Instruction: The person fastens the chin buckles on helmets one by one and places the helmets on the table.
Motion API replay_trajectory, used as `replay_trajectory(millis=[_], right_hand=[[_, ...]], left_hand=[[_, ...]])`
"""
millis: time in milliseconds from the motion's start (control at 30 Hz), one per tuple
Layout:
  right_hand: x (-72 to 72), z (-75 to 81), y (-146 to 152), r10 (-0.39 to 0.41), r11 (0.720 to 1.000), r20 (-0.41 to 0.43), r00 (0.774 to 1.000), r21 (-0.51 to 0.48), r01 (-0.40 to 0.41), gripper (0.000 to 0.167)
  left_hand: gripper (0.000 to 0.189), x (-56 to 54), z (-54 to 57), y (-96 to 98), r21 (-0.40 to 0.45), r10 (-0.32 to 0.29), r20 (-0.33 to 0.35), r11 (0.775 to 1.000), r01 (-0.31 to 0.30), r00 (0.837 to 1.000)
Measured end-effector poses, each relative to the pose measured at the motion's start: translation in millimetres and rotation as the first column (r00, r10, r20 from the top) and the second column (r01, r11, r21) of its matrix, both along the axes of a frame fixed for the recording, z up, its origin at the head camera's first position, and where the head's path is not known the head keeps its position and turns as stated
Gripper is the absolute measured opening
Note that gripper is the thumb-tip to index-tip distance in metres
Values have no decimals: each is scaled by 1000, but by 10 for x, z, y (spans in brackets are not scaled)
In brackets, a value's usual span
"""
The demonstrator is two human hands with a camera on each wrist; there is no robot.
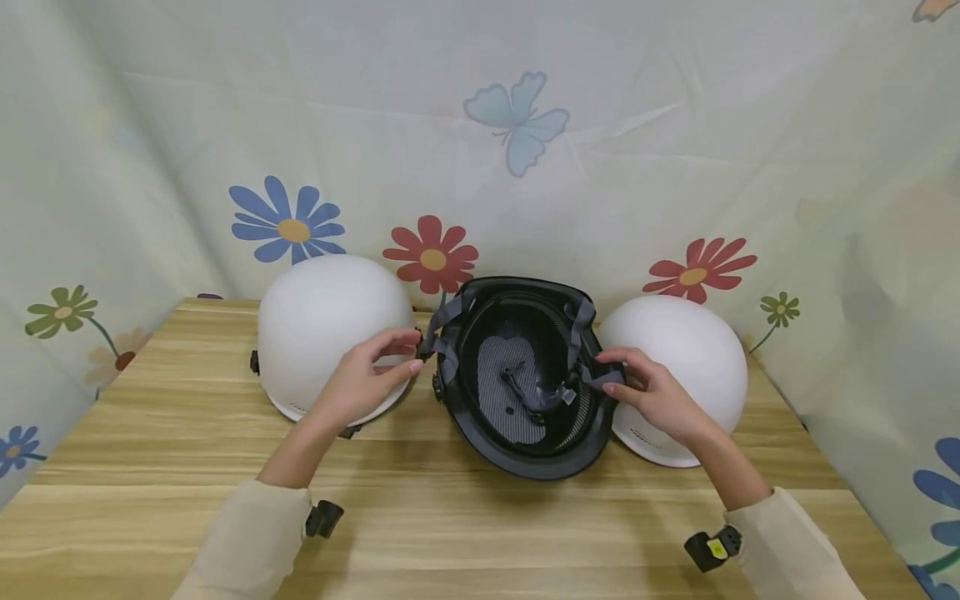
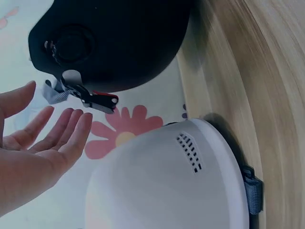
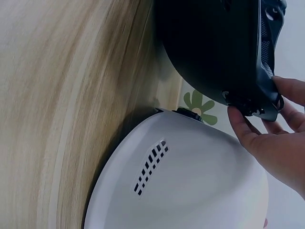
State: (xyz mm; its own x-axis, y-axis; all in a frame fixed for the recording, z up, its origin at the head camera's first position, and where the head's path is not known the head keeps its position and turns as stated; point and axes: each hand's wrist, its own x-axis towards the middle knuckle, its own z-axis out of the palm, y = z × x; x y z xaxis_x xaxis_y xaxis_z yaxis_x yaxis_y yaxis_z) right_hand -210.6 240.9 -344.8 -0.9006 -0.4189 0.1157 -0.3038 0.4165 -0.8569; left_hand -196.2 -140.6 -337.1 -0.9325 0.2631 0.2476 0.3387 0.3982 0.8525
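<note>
A black helmet [image 1: 517,458] lies upside down on the table between two white helmets, its dark padded inside and grey straps facing up. My left hand [image 1: 369,379] is at its left side, close to a hanging strap with a black buckle [image 2: 97,101]. In the left wrist view those fingers [image 2: 71,138] are spread and apart from the buckle. My right hand [image 1: 660,400] pinches the helmet's right edge beside the grey strap [image 1: 600,380]. The right wrist view shows the fingers and thumb on both sides of that rim [image 3: 267,102].
One white helmet [image 1: 330,325] stands dome up on the left, another white helmet [image 1: 690,358] on the right, both close beside the black one. The wood-grain table [image 1: 450,533] runs back to a flower-printed cloth [image 1: 637,183].
</note>
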Motion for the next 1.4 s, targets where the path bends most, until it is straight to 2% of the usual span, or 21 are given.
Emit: replay_trajectory(millis=[233,433,567,700,967,1067,1400], right_hand=[[-7,-6,18,-14,1000,11,1000,16,14,36],[-7,-13,25,-21,1000,9,1000,23,21,36],[-9,-18,18,-15,1000,4,1000,11,15,36],[-12,-27,12,-18,1000,7,1000,11,18,36],[-6,-22,10,-25,999,3,1000,23,25,36],[-1,-15,9,-23,1000,-1,1000,17,23,36],[11,-3,2,-31,999,11,999,11,31,35]], left_hand=[[48,-87,-83,-17,-20,-82,19,996,82,996],[52,-164,-158,10,-30,-114,66,993,116,991],[52,-203,-182,23,-14,-115,92,993,116,989],[48,-224,-217,20,4,-114,88,993,114,990],[38,-205,-270,14,4,-63,79,998,63,995],[34,-176,-232,7,3,-44,68,999,43,997],[38,-99,26,-73,-1,24,11,1000,-24,1000]])
